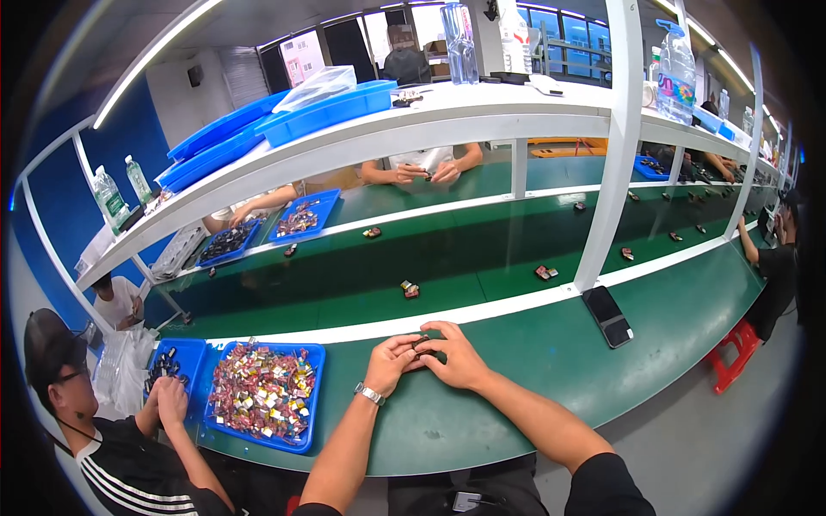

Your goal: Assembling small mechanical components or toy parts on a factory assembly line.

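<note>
My left hand [391, 359] and right hand [454, 354] — both pinching one small dark part [422, 344] between them | on the green bench [516, 361] | blue tray [314, 404] of small parts just left

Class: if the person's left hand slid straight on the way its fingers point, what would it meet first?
The left hand points right, so it would first meet the small dark part, then the right hand; depth is uncertain.

A tray of small parts [265, 393] lies left of both hands [430, 354] on the workbench [533, 361], a phone [607, 316] to their right.
</note>
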Tool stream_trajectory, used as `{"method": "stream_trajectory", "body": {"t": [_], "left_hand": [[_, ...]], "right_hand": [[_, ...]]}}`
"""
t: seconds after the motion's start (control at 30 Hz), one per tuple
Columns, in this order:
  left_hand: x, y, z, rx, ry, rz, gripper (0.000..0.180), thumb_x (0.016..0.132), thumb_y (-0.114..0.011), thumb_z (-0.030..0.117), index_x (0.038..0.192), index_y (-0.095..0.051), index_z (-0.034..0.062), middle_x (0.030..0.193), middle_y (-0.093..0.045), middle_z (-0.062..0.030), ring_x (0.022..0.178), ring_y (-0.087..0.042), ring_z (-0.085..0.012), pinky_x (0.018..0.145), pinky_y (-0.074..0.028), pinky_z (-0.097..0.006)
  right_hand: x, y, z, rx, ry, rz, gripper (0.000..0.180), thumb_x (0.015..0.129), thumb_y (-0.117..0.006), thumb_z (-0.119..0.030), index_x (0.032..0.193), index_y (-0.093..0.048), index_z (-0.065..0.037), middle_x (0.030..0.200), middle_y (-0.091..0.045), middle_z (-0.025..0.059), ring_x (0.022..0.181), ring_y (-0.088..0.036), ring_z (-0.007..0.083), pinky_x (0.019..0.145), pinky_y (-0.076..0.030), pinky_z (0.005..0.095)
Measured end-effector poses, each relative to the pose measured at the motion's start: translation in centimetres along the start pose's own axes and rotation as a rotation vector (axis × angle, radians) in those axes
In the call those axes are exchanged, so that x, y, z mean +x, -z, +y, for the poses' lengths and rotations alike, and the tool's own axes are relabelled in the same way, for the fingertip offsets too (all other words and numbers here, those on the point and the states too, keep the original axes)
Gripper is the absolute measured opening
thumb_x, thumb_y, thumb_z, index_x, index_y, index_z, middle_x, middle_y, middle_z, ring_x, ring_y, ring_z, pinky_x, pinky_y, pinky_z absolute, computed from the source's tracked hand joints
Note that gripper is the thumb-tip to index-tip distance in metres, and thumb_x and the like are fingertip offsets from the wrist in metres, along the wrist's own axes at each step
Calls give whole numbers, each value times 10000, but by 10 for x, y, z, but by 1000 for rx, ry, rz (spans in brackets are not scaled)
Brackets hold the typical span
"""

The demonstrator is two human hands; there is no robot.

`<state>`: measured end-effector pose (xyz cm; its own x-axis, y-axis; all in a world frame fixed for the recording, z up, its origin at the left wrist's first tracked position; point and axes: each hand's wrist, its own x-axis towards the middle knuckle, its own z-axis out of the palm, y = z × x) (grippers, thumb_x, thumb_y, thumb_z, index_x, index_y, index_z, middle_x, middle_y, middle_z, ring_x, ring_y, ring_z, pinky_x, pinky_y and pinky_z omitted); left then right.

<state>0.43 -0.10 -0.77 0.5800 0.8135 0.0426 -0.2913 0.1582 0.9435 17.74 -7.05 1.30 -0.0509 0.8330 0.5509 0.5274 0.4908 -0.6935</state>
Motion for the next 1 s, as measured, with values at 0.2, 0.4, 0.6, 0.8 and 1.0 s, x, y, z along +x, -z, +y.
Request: {"method": "stream_trajectory", "body": {"t": [0.2, 0.4, 0.6, 0.8, 1.0], "left_hand": [[1, -1, 0, 7, 34, -20, 304, 934, -529, -34, 1235, -500, -69, 1169, -614, -172, 1043, -643, -238, 910, -569, -382], [2, -2, 1, 15, 36, -1, 296, 935, -517, -40, 1230, -506, -65, 1172, -616, -168, 1040, -644, -232, 894, -575, -366], [2, 0, 1, 36, 67, 0, 295, 933, -513, -42, 1228, -515, -55, 1155, -624, -158, 1028, -647, -221, 876, -580, -346], [1, 0, 0, 32, 36, -3, 289, 929, -529, -33, 1218, -520, -53, 1143, -628, -156, 1025, -648, -219, 877, -579, -345], [1, -5, 0, 37, 13, -8, 287, 930, -537, -30, 1214, -518, -59, 1148, -627, -161, 1032, -646, -230, 886, -575, -351]], "right_hand": [[5, 3, -7, -205, 242, 123, 154, 729, -712, -36, 874, -665, -54, 1063, -593, 74, 1007, -575, 269, 801, -516, 357], [4, 1, -5, -316, 236, 120, 145, 721, -704, -45, 838, -620, -63, 909, -571, 45, 863, -582, 236, 706, -515, 351], [2, -1, -9, -264, 169, 120, 155, 721, -715, -71, 844, -621, -71, 924, -565, 45, 859, -577, 236, 698, -514, 346], [6, 4, -10, -253, 130, 62, 193, 700, -742, -64, 855, -627, -75, 1074, -549, 86, 1017, -552, 277, 810, -498, 377], [6, 8, -6, -262, 199, 62, 177, 705, -734, -62, 850, -633, -80, 1145, -551, 97, 1080, -536, 291, 871, -485, 379]]}}
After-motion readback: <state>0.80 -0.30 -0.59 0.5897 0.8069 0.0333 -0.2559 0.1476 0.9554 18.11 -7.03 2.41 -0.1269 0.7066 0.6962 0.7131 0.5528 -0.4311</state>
